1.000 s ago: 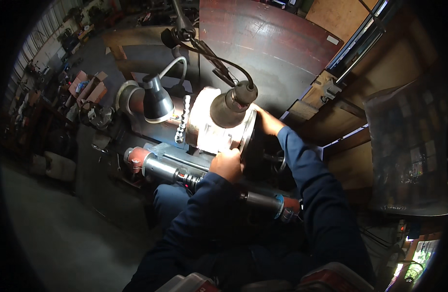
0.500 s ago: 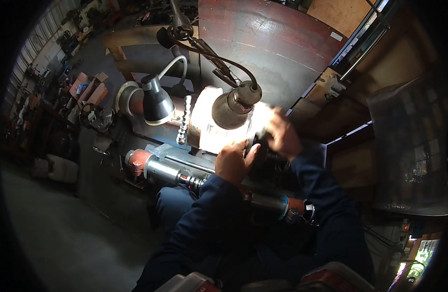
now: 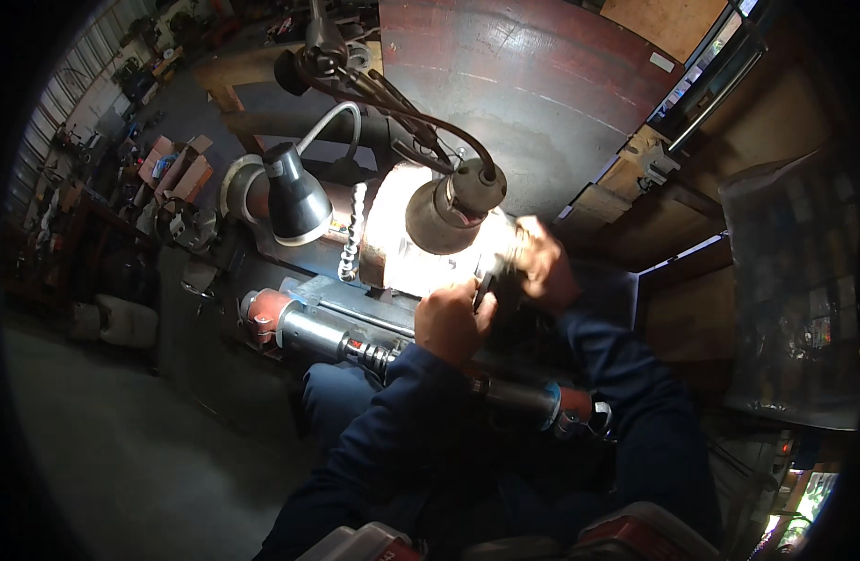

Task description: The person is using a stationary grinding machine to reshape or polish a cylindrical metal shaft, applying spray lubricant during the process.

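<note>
Left hand (image 3: 449, 323) curled at near right edge of the glaring cylinder (image 3: 393, 257), mid-scene, a thin dark piece (image 3: 484, 289) by its thumb. Right hand (image 3: 548, 269), blurred, at the cylinder's right end; hands apart, grip of either: cannot tell. Grey lamp (image 3: 449, 215) and black lamp (image 3: 297, 201) set close, presumably for light. Grey machine bed (image 3: 365, 303) below; far, red-grey panel (image 3: 519, 89); left, floor (image 3: 103, 421).

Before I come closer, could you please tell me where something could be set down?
The grey floor at lower left looks bare, bordered by the pale container above and the left sleeve rightward. It's crowded around the lit cylinder: black lamp, brown lamp, left hand, right hand.
</note>
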Motion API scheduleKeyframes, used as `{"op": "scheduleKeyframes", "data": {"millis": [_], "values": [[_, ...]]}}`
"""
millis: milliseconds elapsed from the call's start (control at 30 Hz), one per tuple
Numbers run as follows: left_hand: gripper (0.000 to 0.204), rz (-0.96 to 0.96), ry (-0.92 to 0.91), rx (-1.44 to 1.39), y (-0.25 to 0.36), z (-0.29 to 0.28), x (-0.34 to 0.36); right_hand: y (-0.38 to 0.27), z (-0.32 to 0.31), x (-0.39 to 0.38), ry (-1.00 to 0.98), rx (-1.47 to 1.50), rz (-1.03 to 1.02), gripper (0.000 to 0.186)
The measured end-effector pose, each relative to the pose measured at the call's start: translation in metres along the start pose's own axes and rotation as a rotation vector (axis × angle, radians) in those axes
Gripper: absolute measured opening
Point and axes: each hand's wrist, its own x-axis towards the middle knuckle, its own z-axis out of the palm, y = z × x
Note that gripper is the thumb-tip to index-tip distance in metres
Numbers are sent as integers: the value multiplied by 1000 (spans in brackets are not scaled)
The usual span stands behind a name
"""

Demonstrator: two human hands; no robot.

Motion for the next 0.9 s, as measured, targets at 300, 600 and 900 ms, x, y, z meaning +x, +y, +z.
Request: {"op": "scheduleKeyframes", "data": {"millis": [300,600,900], "values": [[23,-25,-57,86,-2,1,-3,15,4,7,103,51,233,40],[18,-132,-354,269,-9,-1,-7,16,9,7,126,213,517,39],[20,-98,-237,202,-9,0,-7,12,1,12,3,330,649,26]]}}
